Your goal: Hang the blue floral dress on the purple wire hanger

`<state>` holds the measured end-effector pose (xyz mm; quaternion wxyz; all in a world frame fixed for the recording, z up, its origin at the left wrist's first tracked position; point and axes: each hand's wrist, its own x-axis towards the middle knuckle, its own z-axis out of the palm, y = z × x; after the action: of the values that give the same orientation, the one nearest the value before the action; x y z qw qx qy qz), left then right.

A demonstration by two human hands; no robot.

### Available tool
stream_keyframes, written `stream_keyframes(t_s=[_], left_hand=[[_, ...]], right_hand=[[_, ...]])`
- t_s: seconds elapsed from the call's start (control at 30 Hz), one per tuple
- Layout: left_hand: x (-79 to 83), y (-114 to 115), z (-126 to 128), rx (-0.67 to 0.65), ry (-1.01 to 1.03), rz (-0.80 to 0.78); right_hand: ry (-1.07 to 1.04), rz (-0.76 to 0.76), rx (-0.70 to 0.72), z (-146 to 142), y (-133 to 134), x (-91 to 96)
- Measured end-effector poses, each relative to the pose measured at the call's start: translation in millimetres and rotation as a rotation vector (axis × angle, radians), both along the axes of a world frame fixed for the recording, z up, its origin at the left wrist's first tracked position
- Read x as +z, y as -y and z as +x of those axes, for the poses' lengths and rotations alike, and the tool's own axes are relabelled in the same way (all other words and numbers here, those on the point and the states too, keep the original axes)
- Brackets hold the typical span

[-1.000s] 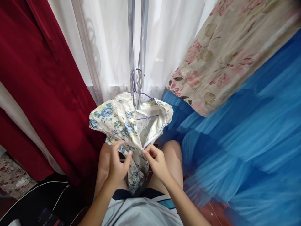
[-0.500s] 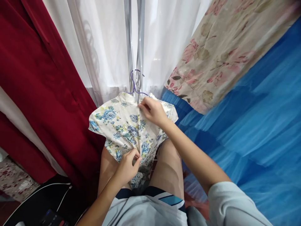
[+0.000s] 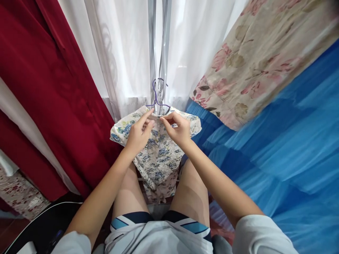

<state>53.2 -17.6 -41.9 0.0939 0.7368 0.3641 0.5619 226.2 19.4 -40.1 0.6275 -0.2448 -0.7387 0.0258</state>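
A white short-sleeved shirt (image 3: 161, 151) with blue flowers hangs in front of me on a purple hanger (image 3: 155, 93). My right hand (image 3: 178, 127) pinches the shirt's collar edge near the middle of the neckline, thumb against fingertips. Just left of it, my left hand (image 3: 140, 132) is at the collar with index finger and thumb apart, and nothing shows between them. The shirt's lower part hangs down between my knees.
Grey straps (image 3: 159, 42) hang before a white curtain (image 3: 127, 53) behind the hanger. Red cloth (image 3: 69, 106) drapes on the left. On the right hang a beige flowered cloth (image 3: 238, 70) and blue tulle (image 3: 278, 151). A black round object (image 3: 45, 222) sits at lower left.
My left hand has let go of the shirt's lower front and moved up to the collar. The shirt front now hangs looser and lower. My right hand stays at the neckline.
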Motion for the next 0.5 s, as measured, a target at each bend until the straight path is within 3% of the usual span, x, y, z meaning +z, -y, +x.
stream_keyframes(t_s=[0.1,0.27,0.4,0.5], left_hand=[[21.7,-14,5,0.011,-0.119,0.028],[28.5,-28,4,0.079,-0.007,0.092],[30.9,-44,-32,0.175,0.273,0.166],[15.7,-61,-74,0.313,0.500,0.200]], right_hand=[[0.099,0.108,-0.040,3,-6,-2.9],[0.401,0.210,-0.074,5,-18,-15.1],[0.546,0.139,-0.029,13,-10,-38.2],[0.451,0.023,0.063,22,10,-55.8]])
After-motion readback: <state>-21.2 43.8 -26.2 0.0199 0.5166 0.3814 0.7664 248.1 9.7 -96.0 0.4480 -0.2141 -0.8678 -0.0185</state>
